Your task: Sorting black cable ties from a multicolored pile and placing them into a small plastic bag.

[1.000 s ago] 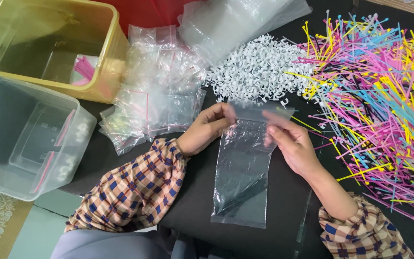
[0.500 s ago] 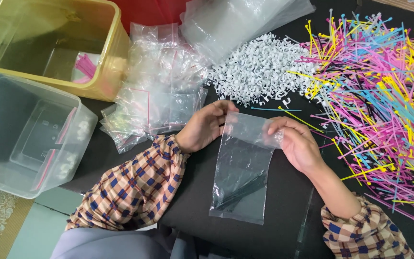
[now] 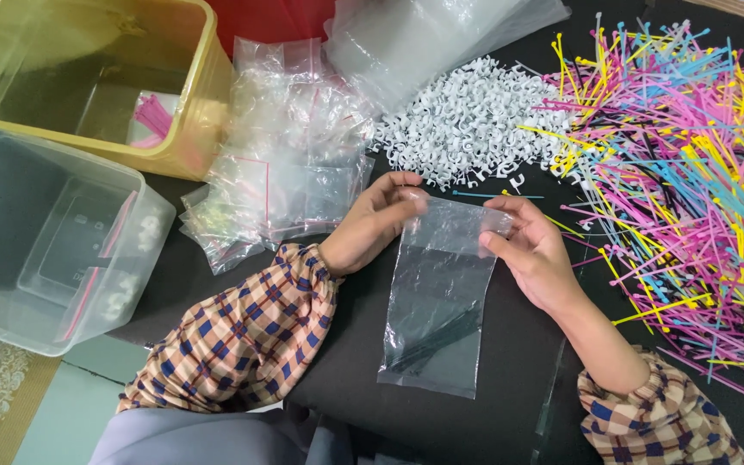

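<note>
A clear plastic bag [image 3: 437,310] hangs flat over the black table, its mouth at the top. My left hand [image 3: 372,226] pinches the bag's upper left corner. My right hand [image 3: 531,254] grips the upper right corner. Both hands hold the mouth between them. A few dark thin pieces show inside the bag near its bottom. A heap of small white clips [image 3: 471,120] lies just beyond my hands. Many coloured cable ties [image 3: 691,181] are spread to the right.
A pile of small clear zip bags [image 3: 290,164] lies to the left of my hands. A stack of larger clear bags [image 3: 428,34] sits at the top. A yellow tub [image 3: 200,103] and a clear tub [image 3: 139,250] stand at the left edge.
The bag's top has been drawn up and spread between my hands. My right hand has shifted slightly left along the mouth. The piles have not moved.
</note>
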